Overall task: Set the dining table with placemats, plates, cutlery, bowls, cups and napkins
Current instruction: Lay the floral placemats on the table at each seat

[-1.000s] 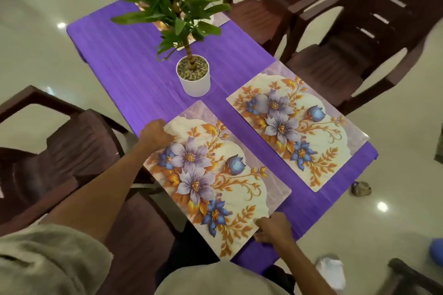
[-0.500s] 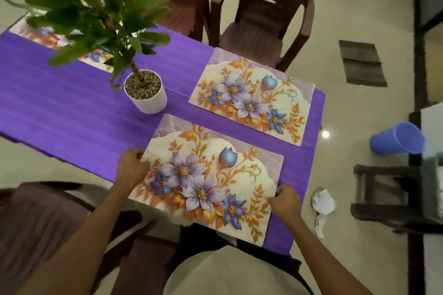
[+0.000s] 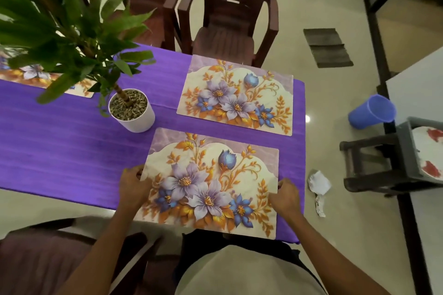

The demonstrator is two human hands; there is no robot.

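One white pot of gravel and plant, beside two placemats.

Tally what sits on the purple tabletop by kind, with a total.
Floral placemats: 3, namely the near placemat gripped by the left hand and right hand, the far placemat, and the partly hidden placemat.
Potted plant: 1
Total: 4

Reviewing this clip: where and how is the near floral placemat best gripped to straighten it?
By its two short edges, one hand from each side, as the left hand and right hand do now. The near placemat is thin, flat and wide, and overhangs the table edge, so fingers can probably slip under.
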